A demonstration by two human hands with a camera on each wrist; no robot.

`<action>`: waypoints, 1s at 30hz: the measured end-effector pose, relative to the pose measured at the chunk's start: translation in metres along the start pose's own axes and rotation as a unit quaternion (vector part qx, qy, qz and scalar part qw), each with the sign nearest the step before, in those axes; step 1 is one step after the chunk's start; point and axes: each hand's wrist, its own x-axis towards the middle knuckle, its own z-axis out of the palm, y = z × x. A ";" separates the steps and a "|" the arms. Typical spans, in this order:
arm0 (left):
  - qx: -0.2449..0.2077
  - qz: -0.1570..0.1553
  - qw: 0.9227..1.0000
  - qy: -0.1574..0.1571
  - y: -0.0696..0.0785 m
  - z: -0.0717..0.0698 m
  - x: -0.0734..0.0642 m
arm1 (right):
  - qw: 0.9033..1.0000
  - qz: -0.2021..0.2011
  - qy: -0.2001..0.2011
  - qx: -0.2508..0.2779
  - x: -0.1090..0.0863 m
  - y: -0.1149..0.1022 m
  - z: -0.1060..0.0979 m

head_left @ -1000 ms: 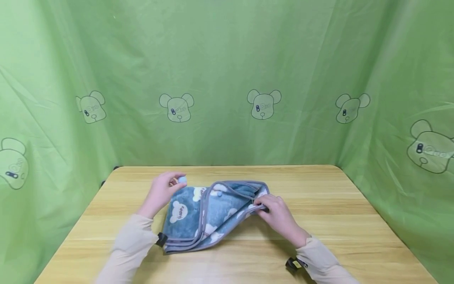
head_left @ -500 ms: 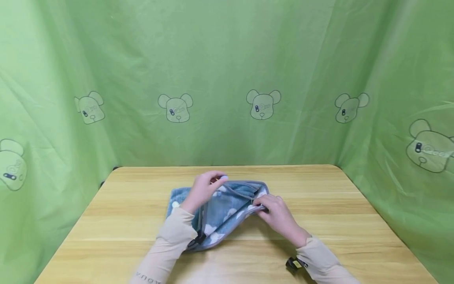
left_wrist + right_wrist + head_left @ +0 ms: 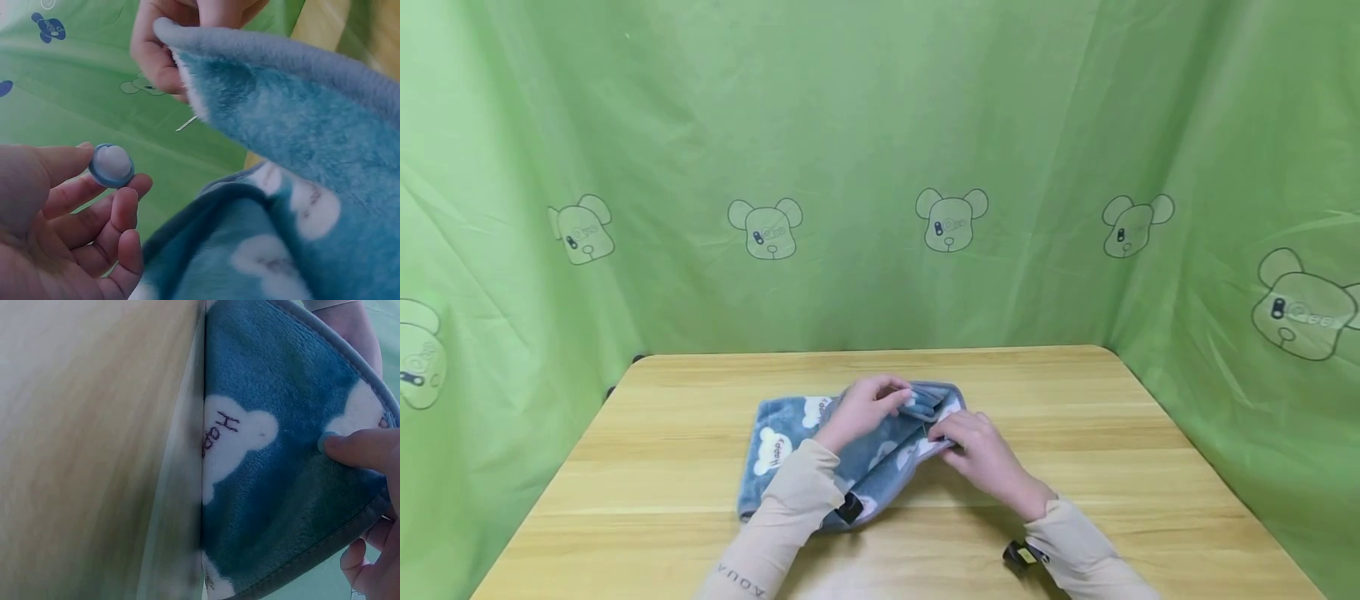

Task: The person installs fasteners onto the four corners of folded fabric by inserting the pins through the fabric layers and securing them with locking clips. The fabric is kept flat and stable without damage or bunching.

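A folded blue fleece blanket (image 3: 883, 433) with white bear shapes and grey piping lies on the table, its right corner raised. My right hand (image 3: 985, 454) grips this corner between thumb and fingers. At the corner, a thin metal pin (image 3: 186, 124) sticks out of the cloth in the left wrist view. A pale blue edge (image 3: 322, 442) shows under the right thumb tip. My left hand (image 3: 867, 407), over the blanket just left of the right one, pinches a small round blue cap (image 3: 112, 165) with a white inside. The cap is apart from the pin.
The wooden table (image 3: 1097, 433) reaches up to green curtains (image 3: 865, 292) printed with bear heads at the back and both sides. A black wrist camera (image 3: 1021, 557) is strapped to the right sleeve, another (image 3: 850, 507) to the left.
My left hand has moved right across the blanket with the round cap, from its left back corner to near the raised corner. The right hand keeps its grip in nearly the same place.
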 end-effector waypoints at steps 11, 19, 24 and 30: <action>-0.045 -0.009 0.997 -0.064 -0.003 0.006 0.001 | 1.000 -0.017 -0.009 -0.012 0.002 -0.001 -0.002; -0.051 -0.023 0.995 -0.078 -0.004 0.010 0.000 | 1.000 -0.021 -0.004 -0.014 0.001 0.000 0.000; -0.053 -0.023 0.995 -0.083 -0.005 0.011 -0.001 | 1.000 -0.023 -0.003 -0.011 0.000 0.000 0.000; -0.056 -0.022 0.995 -0.085 -0.007 0.012 -0.001 | 1.000 -0.025 0.000 -0.008 0.000 0.000 0.001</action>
